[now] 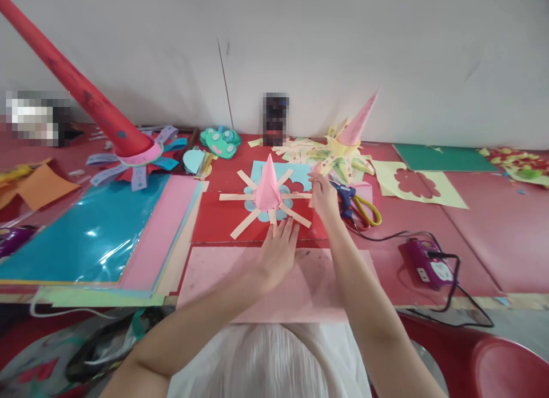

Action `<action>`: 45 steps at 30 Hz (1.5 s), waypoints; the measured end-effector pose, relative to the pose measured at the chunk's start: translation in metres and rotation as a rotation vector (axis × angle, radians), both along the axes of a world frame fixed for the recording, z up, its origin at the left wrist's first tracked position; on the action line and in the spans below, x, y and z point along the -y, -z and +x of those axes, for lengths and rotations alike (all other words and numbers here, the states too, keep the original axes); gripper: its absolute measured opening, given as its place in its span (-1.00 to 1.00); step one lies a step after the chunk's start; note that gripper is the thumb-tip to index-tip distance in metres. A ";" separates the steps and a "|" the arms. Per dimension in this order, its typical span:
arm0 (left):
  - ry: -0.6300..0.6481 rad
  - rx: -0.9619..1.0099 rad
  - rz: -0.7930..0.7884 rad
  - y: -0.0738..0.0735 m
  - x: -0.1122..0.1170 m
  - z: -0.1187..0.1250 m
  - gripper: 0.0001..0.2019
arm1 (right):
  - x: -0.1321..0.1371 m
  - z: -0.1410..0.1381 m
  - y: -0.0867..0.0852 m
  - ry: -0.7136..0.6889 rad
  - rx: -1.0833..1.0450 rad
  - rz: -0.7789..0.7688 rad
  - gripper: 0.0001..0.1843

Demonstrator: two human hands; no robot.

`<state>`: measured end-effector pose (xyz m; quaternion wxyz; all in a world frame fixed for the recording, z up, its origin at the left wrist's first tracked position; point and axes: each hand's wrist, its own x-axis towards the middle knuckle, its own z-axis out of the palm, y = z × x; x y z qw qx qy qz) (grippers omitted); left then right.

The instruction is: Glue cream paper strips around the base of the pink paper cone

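Note:
A pink paper cone [267, 187] stands upright at the middle of a light-blue scalloped paper piece [250, 206], with several cream paper strips [246, 223] spreading outward. My left hand [281, 246] lies flat with its fingers stretched out, the tips at the lower strips beside the cone. My right hand [325, 195] is curled at the right end of a strip, near a cut light-blue sheet [260, 168]. What its fingers hold, if anything, is too small to make out. A blue glue gun [343, 193] and yellow-handled scissors [368, 210] lie just right of it.
A pink sheet [240, 283] lies before me. A tall red cone [103, 106] and stacked coloured sheets [141, 238] are on the left. Behind my right hand stands another pink cone [359, 122] on yellow petals. A corded purple power block [428, 263] sits right.

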<state>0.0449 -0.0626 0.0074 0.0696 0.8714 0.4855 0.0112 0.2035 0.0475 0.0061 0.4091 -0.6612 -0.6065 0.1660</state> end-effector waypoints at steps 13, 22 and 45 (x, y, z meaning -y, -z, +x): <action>-0.210 0.214 0.063 0.026 0.030 -0.033 -0.46 | 0.056 -0.035 -0.002 -0.182 -0.555 -0.038 -0.56; -0.163 0.156 0.012 0.027 0.025 -0.031 -0.46 | 0.043 -0.067 0.010 -0.301 -0.733 -0.059 -0.54; -0.437 0.480 0.321 0.031 0.015 -0.077 -0.66 | 0.058 -0.063 0.020 -0.197 -0.225 0.050 -0.78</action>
